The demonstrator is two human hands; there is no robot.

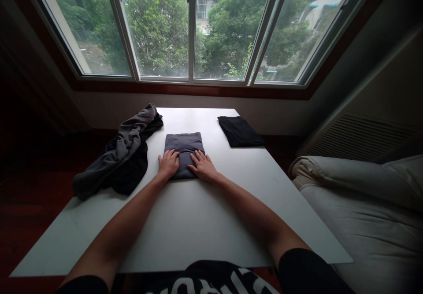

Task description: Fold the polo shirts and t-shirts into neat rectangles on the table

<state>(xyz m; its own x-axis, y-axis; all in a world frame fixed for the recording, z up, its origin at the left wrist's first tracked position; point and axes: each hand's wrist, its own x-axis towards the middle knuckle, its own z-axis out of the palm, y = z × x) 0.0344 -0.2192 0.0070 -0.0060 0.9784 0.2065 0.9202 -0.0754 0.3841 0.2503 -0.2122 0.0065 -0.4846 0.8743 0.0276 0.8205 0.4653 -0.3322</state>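
A dark grey garment [184,141], folded into a flat rectangle, lies in the middle of the white table [205,219]. My left hand [169,163] rests on its left side, fingers stretched out over the cloth. On the right side of the same garment lies my right hand [202,165], palm down with the fingers spread. Neither hand grips anything. What kind of garment it is cannot be made out in its folded state.
Crumpled grey and black clothes [122,153] are heaped along the table's left edge. A folded black garment [239,131] sits at the far right edge, its corner reaching the border. Right of the table stands a pale sofa [363,210]. Behind is a window [191,30].
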